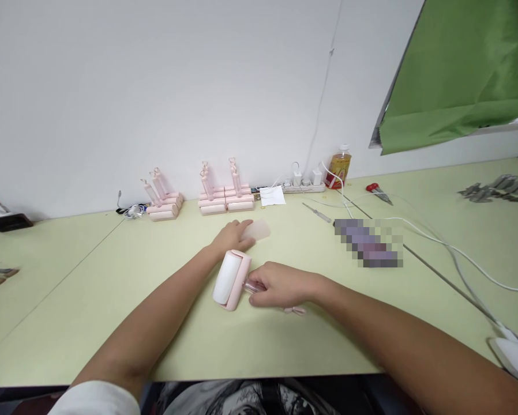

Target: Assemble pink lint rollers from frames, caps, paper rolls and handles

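Observation:
A pink lint roller (233, 280) with a white roll is held by its clear handle in my right hand (280, 284), the head pointing left and a pink loop at the handle's end. My left hand (233, 238) is just beyond the roller head, thumb and fingers on the near edge of a pale translucent piece (259, 230) with a rounded far end. Whether that piece is a cover or a flat sheet, I cannot tell. Its left part is hidden by the hand.
Several similar lint rollers (239, 203) stand along the wall, with more rollers (162, 212) farther left. White paper (273, 195), a power strip (304, 188), a bottle (339, 167), red-handled snips (379, 193), a slim clear tool (317, 212), a blurred purple item (367, 242) and white cables (449, 245) lie behind and right.

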A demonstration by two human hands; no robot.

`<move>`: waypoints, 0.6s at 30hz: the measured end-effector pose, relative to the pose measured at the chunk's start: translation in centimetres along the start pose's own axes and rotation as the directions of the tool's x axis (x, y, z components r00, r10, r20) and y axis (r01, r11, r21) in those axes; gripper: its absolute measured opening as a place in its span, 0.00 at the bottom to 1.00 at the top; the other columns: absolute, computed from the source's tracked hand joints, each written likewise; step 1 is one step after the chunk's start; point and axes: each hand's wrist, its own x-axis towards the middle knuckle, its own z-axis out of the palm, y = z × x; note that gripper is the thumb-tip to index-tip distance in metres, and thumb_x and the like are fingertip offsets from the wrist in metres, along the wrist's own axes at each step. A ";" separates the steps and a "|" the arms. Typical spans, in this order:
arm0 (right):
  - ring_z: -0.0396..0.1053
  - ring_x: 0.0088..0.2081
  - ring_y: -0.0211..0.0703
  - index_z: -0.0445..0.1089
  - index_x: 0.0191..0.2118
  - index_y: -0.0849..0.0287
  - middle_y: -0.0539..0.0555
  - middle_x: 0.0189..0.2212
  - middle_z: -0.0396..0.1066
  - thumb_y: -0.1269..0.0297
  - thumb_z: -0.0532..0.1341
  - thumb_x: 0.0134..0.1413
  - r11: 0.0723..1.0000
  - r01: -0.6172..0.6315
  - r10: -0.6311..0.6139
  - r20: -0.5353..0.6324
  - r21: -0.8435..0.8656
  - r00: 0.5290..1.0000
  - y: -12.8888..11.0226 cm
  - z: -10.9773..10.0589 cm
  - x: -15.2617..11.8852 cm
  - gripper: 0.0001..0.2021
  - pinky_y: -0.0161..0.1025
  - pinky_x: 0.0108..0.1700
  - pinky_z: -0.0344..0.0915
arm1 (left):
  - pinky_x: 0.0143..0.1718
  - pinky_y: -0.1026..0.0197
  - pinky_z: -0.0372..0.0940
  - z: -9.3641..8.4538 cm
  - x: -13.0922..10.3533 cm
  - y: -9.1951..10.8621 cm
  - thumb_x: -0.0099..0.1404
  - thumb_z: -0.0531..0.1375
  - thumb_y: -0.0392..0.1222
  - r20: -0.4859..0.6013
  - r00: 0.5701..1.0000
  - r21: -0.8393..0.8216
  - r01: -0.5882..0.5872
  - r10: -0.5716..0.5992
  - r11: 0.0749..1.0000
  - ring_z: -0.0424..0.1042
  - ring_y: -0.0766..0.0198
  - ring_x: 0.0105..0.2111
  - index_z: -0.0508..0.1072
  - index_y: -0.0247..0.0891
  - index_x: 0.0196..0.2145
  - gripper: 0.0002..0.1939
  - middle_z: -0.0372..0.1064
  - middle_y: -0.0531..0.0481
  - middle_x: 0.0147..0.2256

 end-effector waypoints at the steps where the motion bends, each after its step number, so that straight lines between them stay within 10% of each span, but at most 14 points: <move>1: 0.61 0.18 0.35 0.56 0.24 0.57 0.46 0.18 0.61 0.61 0.56 0.49 1.000 0.003 -0.003 -0.011 -0.011 1.000 0.1 0.0 0.1 0.09 0.32 0.20 0.53 | 0.47 0.50 0.62 0.0 -1.2 -0.5 0.61 0.55 0.54 -0.023 0.999 0.018 0.028 -0.028 0.999 0.65 0.48 0.46 0.57 0.42 0.63 0.34 0.64 0.41 0.44; 6: 0.60 0.20 0.34 0.57 0.24 0.57 0.45 0.19 0.60 0.61 0.58 0.48 1.000 0.010 -0.010 -0.056 0.000 0.998 0.5 0.2 0.4 0.10 0.32 0.21 0.51 | 0.43 0.52 0.63 -1.0 -6.5 -1.9 0.62 0.54 0.54 -0.101 0.984 0.031 0.148 -0.144 0.988 0.67 0.49 0.44 0.58 0.44 0.63 0.33 0.66 0.42 0.43; 9: 0.58 0.19 0.34 0.55 0.24 0.57 0.44 0.18 0.57 0.61 0.58 0.49 0.998 -0.020 0.024 -0.068 0.068 0.997 0.7 0.3 0.5 0.10 0.32 0.21 0.50 | 0.43 0.53 0.63 -1.9 -7.8 -2.5 0.61 0.55 0.58 -0.127 0.958 -0.235 0.222 -0.256 0.946 0.68 0.50 0.43 0.64 0.42 0.59 0.31 0.68 0.42 0.44; 13: 0.55 0.21 0.33 0.55 0.25 0.57 0.44 0.19 0.55 0.60 0.58 0.50 0.992 -0.006 0.027 -0.163 0.124 0.986 1.4 0.6 1.2 0.11 0.32 0.23 0.49 | 0.30 0.60 0.62 -3.0 -7.9 -2.7 0.62 0.53 0.62 0.003 0.963 -0.716 0.191 -0.270 0.671 0.68 0.61 0.30 0.69 0.37 0.53 0.31 0.70 0.44 0.37; 18: 0.50 0.22 0.33 0.51 0.23 0.56 0.43 0.19 0.49 0.57 0.58 0.52 0.971 -0.025 0.098 -0.304 0.238 0.948 2.5 0.6 2.1 0.15 0.33 0.24 0.48 | 0.26 0.64 0.58 -3.1 -7.8 -2.0 0.59 0.59 0.59 0.005 0.985 -0.863 0.092 -0.172 0.497 0.63 0.67 0.26 0.68 0.37 0.53 0.30 0.68 0.47 0.34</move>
